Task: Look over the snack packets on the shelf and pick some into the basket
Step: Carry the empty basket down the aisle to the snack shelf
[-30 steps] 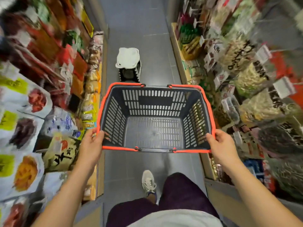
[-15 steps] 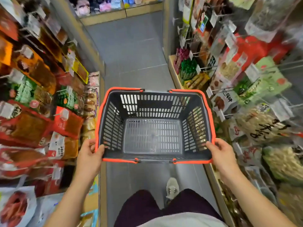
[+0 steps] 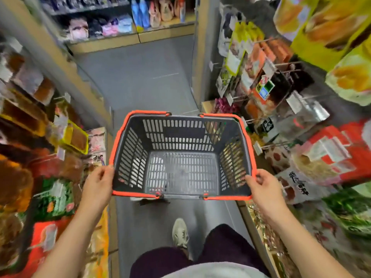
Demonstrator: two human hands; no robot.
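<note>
A dark grey slotted shopping basket (image 3: 181, 125) with an orange rim is held level in front of me; nothing lies inside it. My left hand (image 3: 98, 186) grips its near left corner, thumb on the rim. My right hand (image 3: 263, 188) grips the near right corner in the same way. Snack packets (image 3: 259, 81) hang on pegs along the right shelf, with a white packet bearing black characters (image 3: 297, 187) close beside my right hand. More packets in red, green and brown (image 3: 54, 195) fill the left shelf. Motion blur smears most packets.
A narrow grey-floored aisle (image 3: 140, 83) runs ahead between the two shelves. A cross shelf (image 3: 128, 23) with pink, blue and dark bags closes the far end. A wooden shelf post (image 3: 197, 57) stands at the right. My shoe (image 3: 180, 232) and dark trousers show below.
I have walked forward along the aisle: the far cross shelf is nearer and the side packets have slid past. Both hands keep their grip on the basket corners.
</note>
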